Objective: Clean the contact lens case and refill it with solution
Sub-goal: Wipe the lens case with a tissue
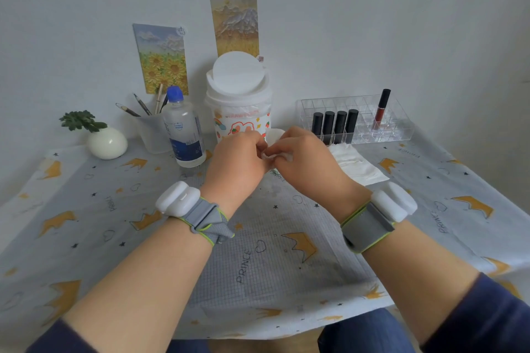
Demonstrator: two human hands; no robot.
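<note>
Head cam: left hand [238, 159] and right hand [305, 162] meet mid-table, just near of the bin [239, 112]. Their fingers are curled in, pinching the small white case [269, 155] between them, I'd guess held up off the cloth [266, 226] for wiping, though it's mostly hidden. Bottle [185, 135] stands capped on the left, label unreadable; cloth says "PRINCE".

Vase [107, 142] far L on desk [258, 266]; cup [152, 130] behind bottle [185, 129], both L of bin [239, 100]; organizer [355, 120] R, tissue [358, 165] before it; prob. lens case [271, 155] btw L hand [238, 160] & R hand [304, 160], ctr.
</note>
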